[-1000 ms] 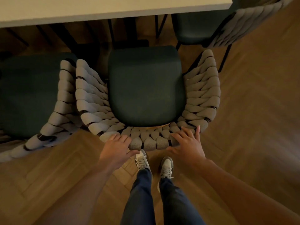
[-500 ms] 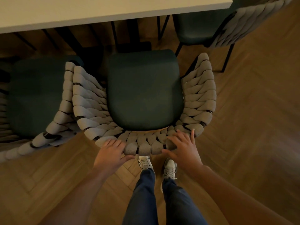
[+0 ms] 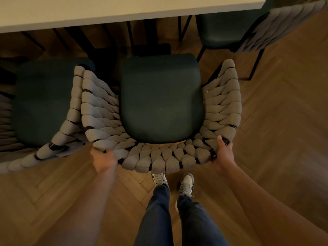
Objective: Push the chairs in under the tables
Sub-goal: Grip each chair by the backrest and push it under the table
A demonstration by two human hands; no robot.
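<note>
Chair (image 3: 161, 102): seat front just short of the surface (image 3: 124, 9) edge, not yet under | Change: left hand (image 3: 103, 159) and right hand (image 3: 222, 154) moved from backrest centre out to its corners | Fingers: wrapped round the woven rim, thumbs on top | Reading: grip set, push can begin

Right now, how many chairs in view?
3. Middle chair, gripped by both hands; left chair, touching it; right chair, near the table corner. More may be hidden.
</note>
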